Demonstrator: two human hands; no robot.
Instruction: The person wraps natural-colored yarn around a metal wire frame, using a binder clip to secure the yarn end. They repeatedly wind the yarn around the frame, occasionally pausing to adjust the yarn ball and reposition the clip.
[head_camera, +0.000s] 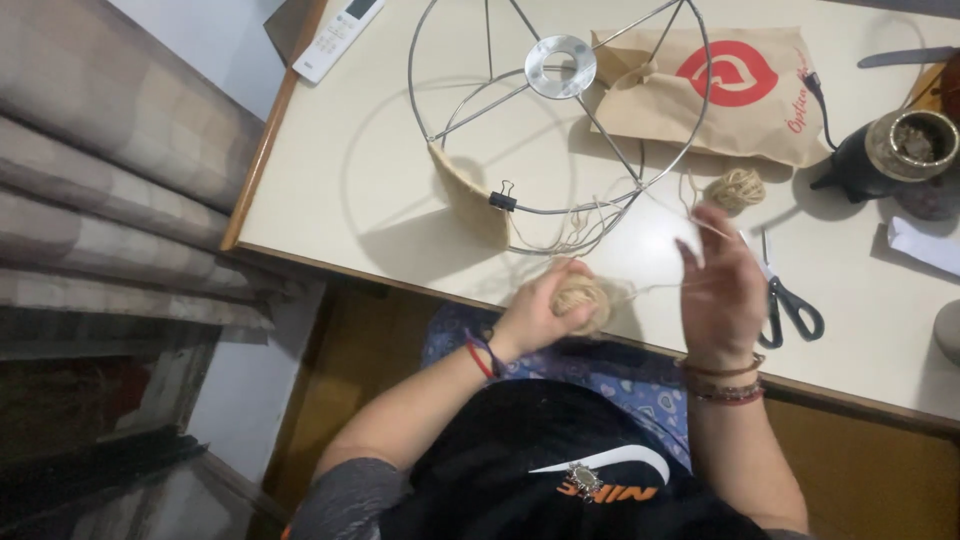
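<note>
A home, by the look of it, with a craft job spread over a pale table (350, 170) edged in wood. A white remote control (337, 35) lies at the corner, scissors (785, 300) and a brown paper bag (720, 95) share the top with a bare wire lampshade frame (560, 110) and jute twine (737, 187); checked fabric (110, 170) hangs alongside

The scissors (790, 305) lie partly hidden behind the blurred right hand (722, 290).
</note>
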